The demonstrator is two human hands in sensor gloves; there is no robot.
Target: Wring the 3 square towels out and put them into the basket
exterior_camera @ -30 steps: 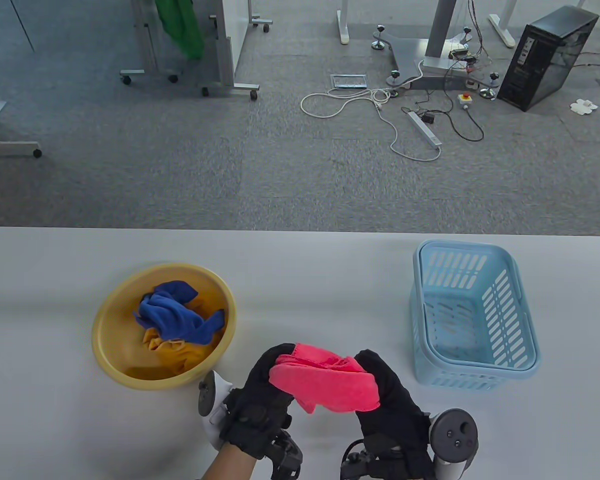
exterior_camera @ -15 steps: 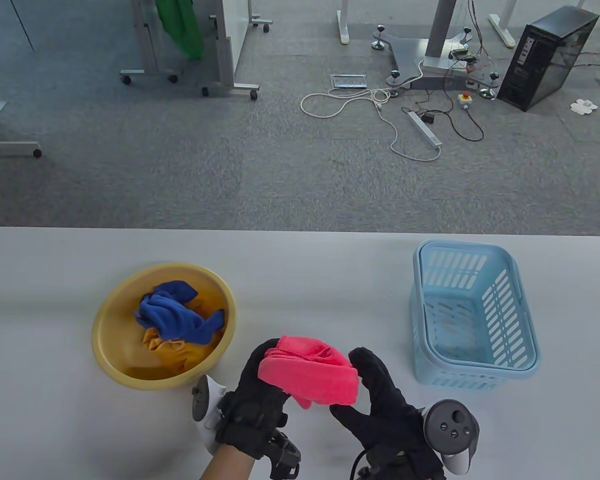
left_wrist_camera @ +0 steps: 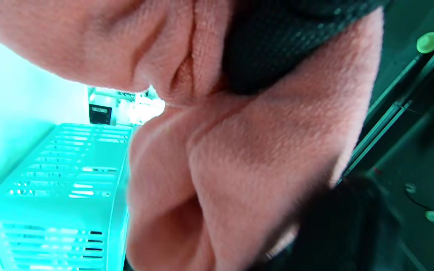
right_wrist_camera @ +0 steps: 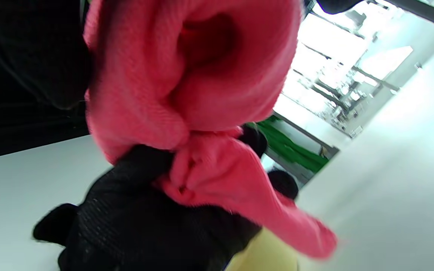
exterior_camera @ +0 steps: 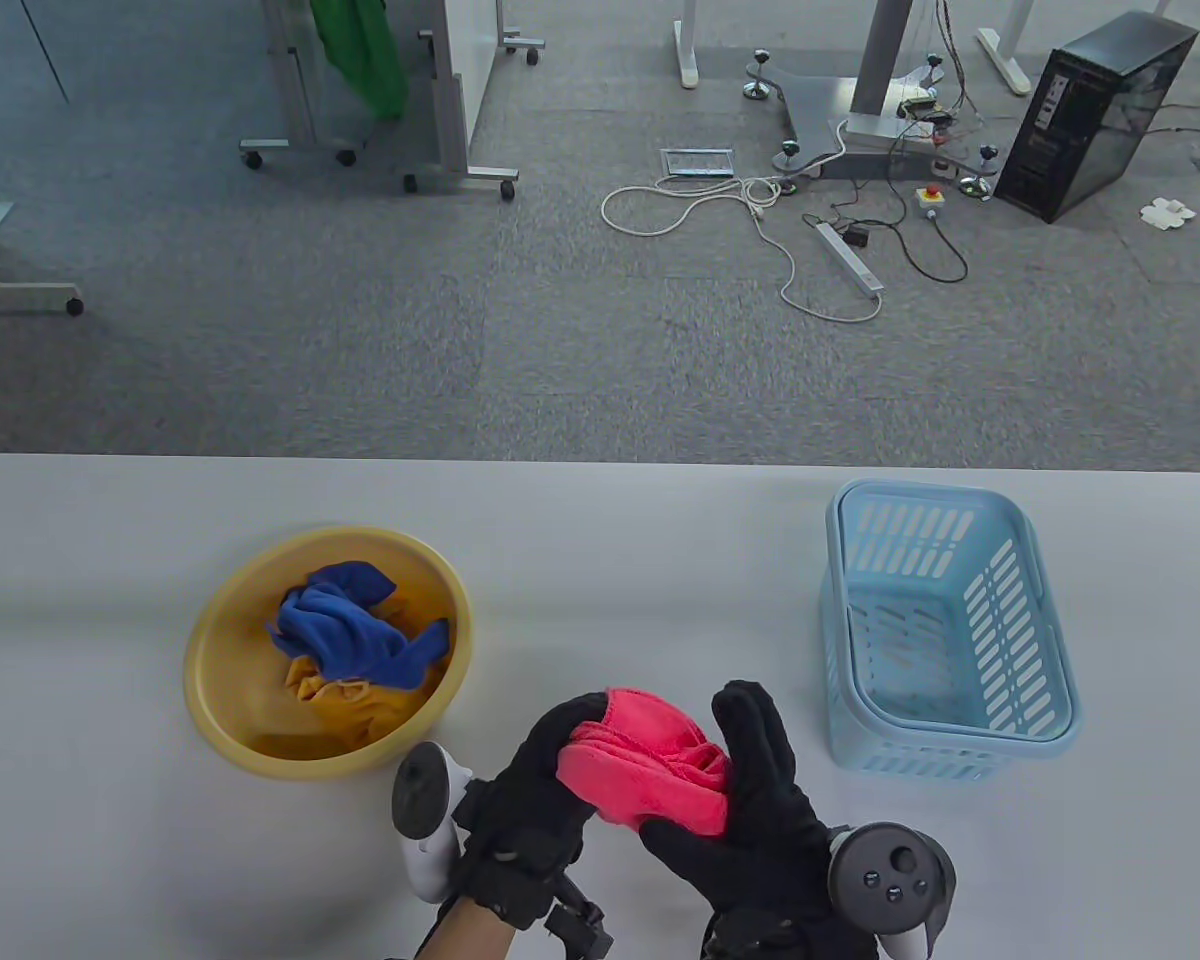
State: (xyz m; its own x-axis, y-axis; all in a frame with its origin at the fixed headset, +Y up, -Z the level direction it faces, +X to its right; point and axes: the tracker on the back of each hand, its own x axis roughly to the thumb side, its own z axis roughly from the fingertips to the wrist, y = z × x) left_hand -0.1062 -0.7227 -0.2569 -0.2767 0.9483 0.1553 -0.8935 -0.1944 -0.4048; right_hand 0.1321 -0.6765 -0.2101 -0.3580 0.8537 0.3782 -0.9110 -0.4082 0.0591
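The pink towel (exterior_camera: 650,765), soft and limp, is bunched between the left hand (exterior_camera: 535,800) and right hand (exterior_camera: 760,800); both grip its opposite ends, where twisting should bite best.

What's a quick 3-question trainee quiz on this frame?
1. True or false: the blue basket holds a towel.
2. The pink towel is held by: A left hand only; B right hand only; C both.
3. How many towels lie in the yellow basin?

Key: 1 false, nothing visible inside; 2 C; 3 two: the blue towel over the yellow towel.
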